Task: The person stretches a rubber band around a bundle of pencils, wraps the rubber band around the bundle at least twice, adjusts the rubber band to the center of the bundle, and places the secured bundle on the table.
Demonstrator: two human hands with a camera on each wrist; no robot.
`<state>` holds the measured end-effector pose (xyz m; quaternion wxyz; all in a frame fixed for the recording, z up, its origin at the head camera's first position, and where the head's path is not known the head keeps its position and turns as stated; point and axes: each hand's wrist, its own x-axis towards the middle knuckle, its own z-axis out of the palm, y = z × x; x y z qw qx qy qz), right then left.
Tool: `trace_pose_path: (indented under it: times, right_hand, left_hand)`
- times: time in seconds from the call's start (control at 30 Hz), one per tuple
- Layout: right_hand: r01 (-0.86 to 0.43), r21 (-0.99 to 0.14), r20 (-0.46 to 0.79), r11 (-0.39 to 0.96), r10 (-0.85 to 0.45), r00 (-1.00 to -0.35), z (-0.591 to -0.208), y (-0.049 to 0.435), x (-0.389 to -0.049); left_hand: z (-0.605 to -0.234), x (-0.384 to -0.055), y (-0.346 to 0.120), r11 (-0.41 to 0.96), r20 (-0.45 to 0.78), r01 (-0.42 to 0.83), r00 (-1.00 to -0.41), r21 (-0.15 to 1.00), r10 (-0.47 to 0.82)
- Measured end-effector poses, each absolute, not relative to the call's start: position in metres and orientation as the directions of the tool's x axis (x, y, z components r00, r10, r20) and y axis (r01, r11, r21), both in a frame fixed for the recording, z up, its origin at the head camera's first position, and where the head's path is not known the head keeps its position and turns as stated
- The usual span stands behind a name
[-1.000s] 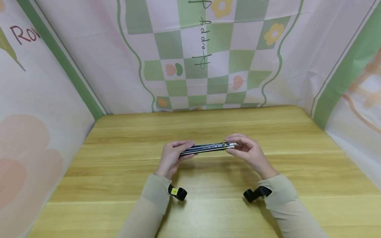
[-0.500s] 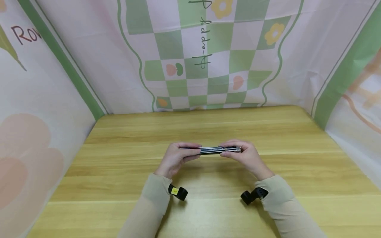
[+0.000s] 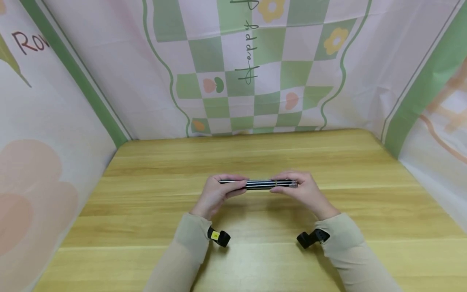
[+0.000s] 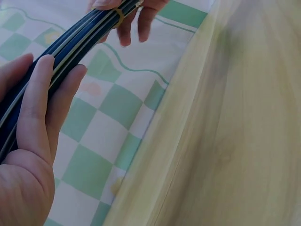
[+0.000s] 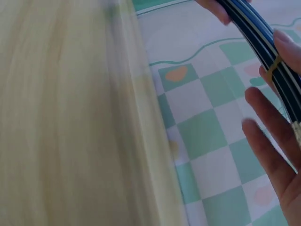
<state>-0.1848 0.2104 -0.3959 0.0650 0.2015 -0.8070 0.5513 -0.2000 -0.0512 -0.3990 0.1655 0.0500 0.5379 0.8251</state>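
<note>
A bundle of dark blue pencils (image 3: 258,185) with pale stripes lies level between both hands, above the table. Around it, close to the right end, runs a yellow rubber band (image 5: 273,66); silvery ferrules (image 5: 296,129) show beyond the band. My left hand (image 3: 214,195) grips the left part, thumb in front and fingers behind, so that end is mostly covered. With thumb and fingers my right hand (image 3: 304,192) pinches the banded end. Two of its fingers (image 5: 268,146) stand away from the pencils in the right wrist view.
Below the hands spreads a wood-grain table (image 3: 262,259). A green-and-white checked cloth backdrop (image 3: 240,97) hangs at its far edge, with printed cloth (image 3: 54,162) at the left side too. Each wrist wears a black camera, one at the left (image 3: 222,238), one at the right (image 3: 304,240).
My right hand has moved its thumb and fingers further in over the band. The pencil bundle has turned about its length and come level. My left hand has shifted slightly right.
</note>
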Motion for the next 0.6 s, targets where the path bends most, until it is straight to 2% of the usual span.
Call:
trace_pose_path:
  times: [0.1, 0.2, 0.3, 0.43, 0.5, 0.6]
  right_hand:
    - [-0.48, -0.802, 0.396, 0.355, -0.286, -0.873, -0.394, 0.208, -0.184]
    - [-0.588, -0.705, 0.494, 0.397, -0.321, -0.808, -0.393, 0.206, -0.184]
    - [-0.701, -0.508, 0.601, 0.5, -0.377, -0.705, -0.393, 0.204, -0.185]
    - [-0.759, -0.264, 0.679, 0.595, -0.444, -0.585, -0.392, 0.2, -0.187]
    - [-0.773, -0.234, 0.682, 0.589, -0.467, -0.562, -0.392, 0.199, -0.187]
    - [-0.777, -0.24, 0.676, 0.582, -0.474, -0.564, -0.391, 0.199, -0.186]
  left_hand:
    - [-0.4, -0.199, -0.05, -0.363, -0.1, -0.224, -0.938, 0.904, 0.332]
    - [-0.401, -0.198, -0.049, -0.364, -0.09, -0.212, -0.942, 0.907, 0.322]
    - [-0.401, -0.198, -0.048, -0.353, -0.084, -0.201, -0.944, 0.914, 0.319]
    - [-0.403, -0.198, -0.047, -0.331, -0.074, -0.187, -0.943, 0.925, 0.325]
    - [-0.404, -0.198, -0.046, -0.326, -0.072, -0.185, -0.941, 0.927, 0.33]
    - [-0.405, -0.198, -0.044, -0.322, -0.071, -0.186, -0.939, 0.928, 0.336]
